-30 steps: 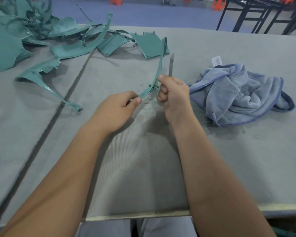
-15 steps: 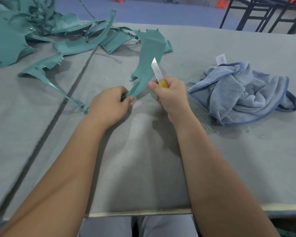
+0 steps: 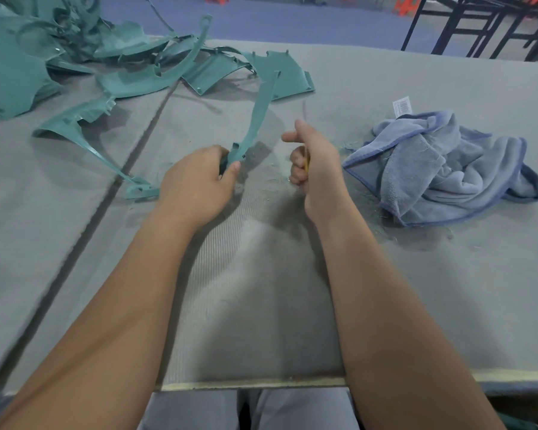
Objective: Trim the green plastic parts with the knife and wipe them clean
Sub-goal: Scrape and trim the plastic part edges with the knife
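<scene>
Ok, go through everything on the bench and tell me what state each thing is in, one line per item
Left hand: grips the near end of the curved green plastic strip.
Curved green plastic strip: lifted, rising away from the grip.
Right hand: fingers curled round the yellow-handled knife, thumb up.
Yellow-handled knife: held, blade blurred, apart from the strip.
Blue-grey microfibre cloth: crumpled on the table, untouched.
Pile of green plastic parts: heaped at far left.

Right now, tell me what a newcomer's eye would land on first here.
First, the two bare hands mid-table: the left hand grips the lower end of a long green plastic strip, while the right hand grips a yellow-handled knife. Next, the pile of green parts at far left, and the crumpled blue cloth at right.
</scene>
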Motion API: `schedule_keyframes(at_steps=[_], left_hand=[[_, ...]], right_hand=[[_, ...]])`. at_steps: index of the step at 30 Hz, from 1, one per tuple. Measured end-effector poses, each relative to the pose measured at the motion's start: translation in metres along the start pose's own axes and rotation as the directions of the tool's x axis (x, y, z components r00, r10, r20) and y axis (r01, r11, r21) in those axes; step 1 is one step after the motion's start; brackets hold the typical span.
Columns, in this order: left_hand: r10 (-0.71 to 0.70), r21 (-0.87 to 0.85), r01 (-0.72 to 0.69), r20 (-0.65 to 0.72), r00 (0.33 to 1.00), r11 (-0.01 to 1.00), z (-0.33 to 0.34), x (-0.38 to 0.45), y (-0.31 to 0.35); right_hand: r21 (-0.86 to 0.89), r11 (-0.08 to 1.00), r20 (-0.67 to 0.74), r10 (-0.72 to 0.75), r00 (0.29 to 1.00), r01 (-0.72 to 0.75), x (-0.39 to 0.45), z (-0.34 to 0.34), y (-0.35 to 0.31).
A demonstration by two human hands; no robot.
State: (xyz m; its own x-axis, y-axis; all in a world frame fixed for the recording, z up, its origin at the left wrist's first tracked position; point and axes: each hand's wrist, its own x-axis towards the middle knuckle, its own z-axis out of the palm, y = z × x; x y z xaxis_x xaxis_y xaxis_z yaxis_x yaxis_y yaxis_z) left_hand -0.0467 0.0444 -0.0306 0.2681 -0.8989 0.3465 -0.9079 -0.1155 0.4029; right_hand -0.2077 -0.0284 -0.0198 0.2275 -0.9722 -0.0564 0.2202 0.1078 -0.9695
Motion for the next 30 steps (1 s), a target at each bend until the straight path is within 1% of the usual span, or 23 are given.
schedule_keyframes(at_steps=[2, 4, 8, 12, 15, 19, 26, 30], left_hand=[[-0.021, -0.045, 0.021, 0.001, 1.0, 0.999, 0.002, 0.0, 0.003], [-0.049, -0.135, 0.05, 0.012, 0.999, 0.99, 0.003, -0.001, 0.005], [-0.054, -0.301, 0.068, 0.053, 0.997, 0.951, 0.003, -0.003, 0.005], [-0.026, -0.484, 0.075, 0.108, 0.994, 0.872, -0.004, -0.005, 0.01], [0.027, -0.567, 0.068, 0.157, 0.987, 0.821, -0.005, -0.008, 0.012], [0.014, -0.588, 0.058, 0.117, 0.993, 0.807, -0.003, -0.009, 0.014], [-0.041, -0.488, 0.054, 0.037, 0.998, 0.871, 0.004, -0.007, 0.017], [-0.084, -0.394, 0.069, -0.02, 0.996, 0.916, 0.006, -0.005, 0.019]], right_hand=[[-0.01, 0.999, 0.146, 0.036, 0.989, -0.035, -0.002, 0.005, 0.001], [-0.089, 0.996, 0.238, -0.004, 0.971, 0.026, -0.004, 0.007, 0.006], [-0.166, 0.982, 0.339, -0.033, 0.94, 0.094, -0.007, 0.007, 0.01], [-0.232, 0.962, 0.433, -0.033, 0.901, 0.147, -0.009, 0.006, 0.011], [-0.228, 0.959, 0.434, -0.053, 0.899, 0.167, -0.011, 0.006, 0.012], [-0.203, 0.959, 0.385, -0.106, 0.917, 0.196, -0.012, 0.008, 0.014], [-0.167, 0.959, 0.334, -0.166, 0.928, 0.231, -0.014, 0.008, 0.016], [-0.163, 0.953, 0.316, -0.194, 0.929, 0.254, -0.013, 0.007, 0.016]])
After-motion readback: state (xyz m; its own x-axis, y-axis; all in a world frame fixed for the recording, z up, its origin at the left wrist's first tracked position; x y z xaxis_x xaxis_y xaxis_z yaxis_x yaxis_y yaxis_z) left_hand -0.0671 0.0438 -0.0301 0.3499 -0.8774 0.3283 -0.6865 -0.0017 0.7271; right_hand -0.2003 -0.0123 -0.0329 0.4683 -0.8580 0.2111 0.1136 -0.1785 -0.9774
